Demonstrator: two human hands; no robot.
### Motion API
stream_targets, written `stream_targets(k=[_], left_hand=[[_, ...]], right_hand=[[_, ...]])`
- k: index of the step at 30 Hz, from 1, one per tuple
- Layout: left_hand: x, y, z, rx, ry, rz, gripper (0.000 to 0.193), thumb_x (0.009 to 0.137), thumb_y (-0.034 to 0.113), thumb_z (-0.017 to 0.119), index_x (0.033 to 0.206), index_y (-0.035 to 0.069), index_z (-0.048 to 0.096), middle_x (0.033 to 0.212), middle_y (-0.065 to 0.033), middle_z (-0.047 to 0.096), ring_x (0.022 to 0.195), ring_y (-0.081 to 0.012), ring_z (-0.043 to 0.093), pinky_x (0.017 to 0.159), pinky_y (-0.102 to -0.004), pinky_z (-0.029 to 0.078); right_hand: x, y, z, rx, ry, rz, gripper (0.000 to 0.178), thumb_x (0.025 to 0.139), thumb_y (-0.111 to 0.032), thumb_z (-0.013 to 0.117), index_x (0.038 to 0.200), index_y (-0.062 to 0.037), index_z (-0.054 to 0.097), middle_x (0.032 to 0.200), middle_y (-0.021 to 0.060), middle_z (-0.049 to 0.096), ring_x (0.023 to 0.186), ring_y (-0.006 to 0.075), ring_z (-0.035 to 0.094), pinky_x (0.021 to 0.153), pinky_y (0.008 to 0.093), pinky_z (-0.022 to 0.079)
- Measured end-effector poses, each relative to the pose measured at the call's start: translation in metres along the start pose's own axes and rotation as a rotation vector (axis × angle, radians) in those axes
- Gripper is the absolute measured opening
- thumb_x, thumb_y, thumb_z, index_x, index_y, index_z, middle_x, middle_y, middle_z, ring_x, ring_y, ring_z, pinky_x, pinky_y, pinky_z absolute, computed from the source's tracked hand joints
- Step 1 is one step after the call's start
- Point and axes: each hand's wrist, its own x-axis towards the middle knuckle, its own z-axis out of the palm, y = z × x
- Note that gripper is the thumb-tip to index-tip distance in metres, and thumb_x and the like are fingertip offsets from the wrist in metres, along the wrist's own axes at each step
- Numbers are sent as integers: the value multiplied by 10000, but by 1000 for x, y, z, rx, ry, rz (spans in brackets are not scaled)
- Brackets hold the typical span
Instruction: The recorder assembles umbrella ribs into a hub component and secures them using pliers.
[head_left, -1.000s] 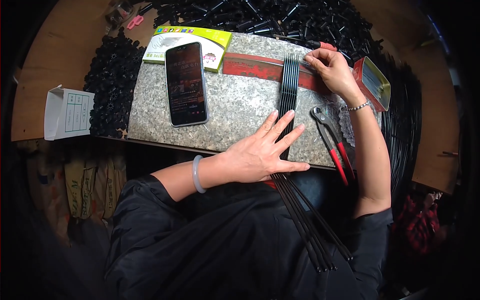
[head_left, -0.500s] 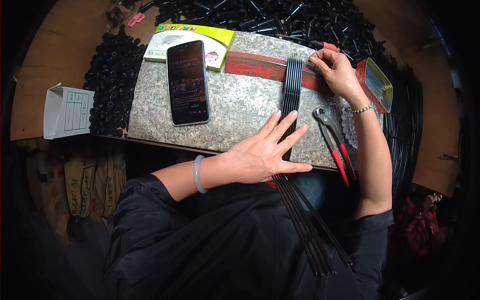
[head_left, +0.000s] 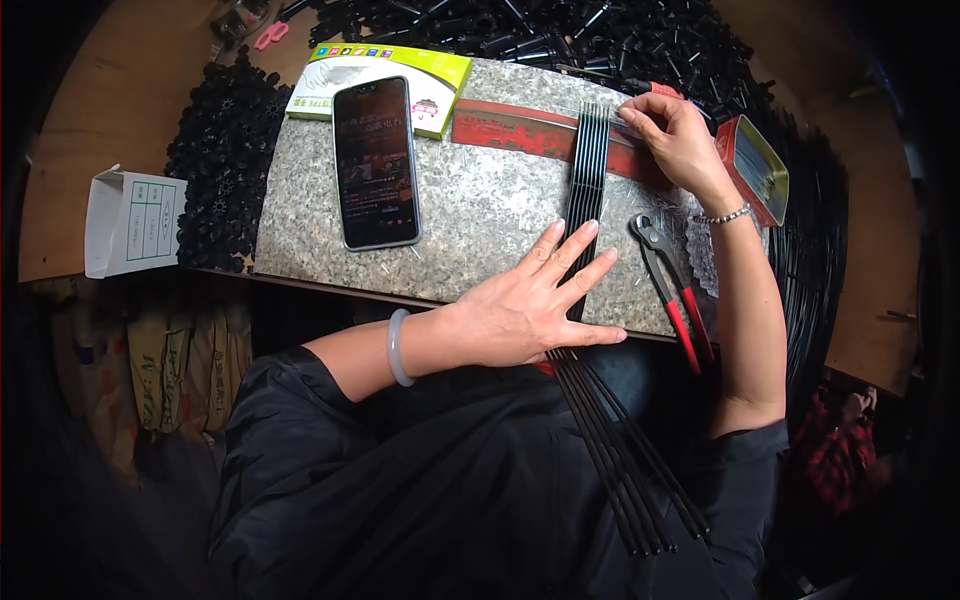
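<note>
Several long, thin, glossy black rods (head_left: pixel 590 170) lay under left grip (head_left: pixel 520 315), fingers splayed; right grip (head_left: pixel 685 145) pinched beside their far ends, contents unclear.

The view looks steeply down from the person's head, from the left of two fisheye cameras worn side by side, upright and unmirrored, over the dark shirt (head_left: pixel 420 490) filling the lower centre toward the slab (head_left: pixel 480 220) at upper centre. It is near enough for the left hand (head_left: pixel 508 313) at mid-frame and the right hand (head_left: pixel 685 150) at upper right to show large, yet wide enough to take in sacks (head_left: pixel 185 370) at lower left; the slab's far edge bows, and black fills the frame's corners.
</note>
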Motion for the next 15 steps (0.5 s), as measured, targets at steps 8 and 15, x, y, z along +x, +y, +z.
stream_targets(k=[8,15], left_hand=[[-1,-1,1,0,10,2,785,533,268,746,1270,381,502,1425,-231,289,1317,-487,242,1016,-620,288],[-2,-2,2,-49,11,4,792,541,262,752,1282,371,491,1424,-237,286,1331,-480,215,1019,-624,278]], right_hand=[[4,1,-3,16,-55,-53,196,872,-171,611,909,19,643,761,50,641,702,93,561,681,247,466],[5,11,3,204,-12,14,203,856,-170,647,925,20,667,748,10,649,691,51,547,649,223,467]])
